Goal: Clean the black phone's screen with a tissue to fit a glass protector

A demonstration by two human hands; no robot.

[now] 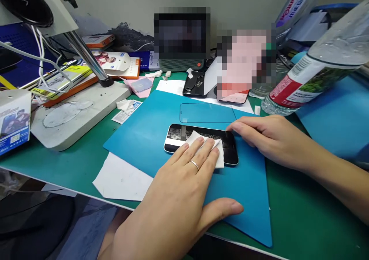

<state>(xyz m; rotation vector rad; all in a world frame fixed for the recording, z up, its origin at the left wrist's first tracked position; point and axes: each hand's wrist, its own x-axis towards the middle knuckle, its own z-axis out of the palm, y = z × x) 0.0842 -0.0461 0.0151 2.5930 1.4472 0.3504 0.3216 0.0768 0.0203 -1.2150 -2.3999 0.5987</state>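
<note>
A smartphone (230, 148) with a dark glossy screen lies face up on a blue mat (132, 137). My left hand (184, 183), wearing a ring, lies over its near side. The outstretched fingers press a folded white wipe (219, 158) flat against the screen, and the thumb is spread away from it. My right hand (268, 137) rests at the phone's far right corner with its fingers curled together and fingertips against the edge. Just beyond the phone lies a clear screen protector (206, 113) with a thin black border.
At the left is a stand base (77, 114) with a metal post and hanging cables. A tilted water bottle (305, 79) is behind my right hand. At the back are a small speaker-like screen device (181, 62), a black phone case (194, 84) and paper packets.
</note>
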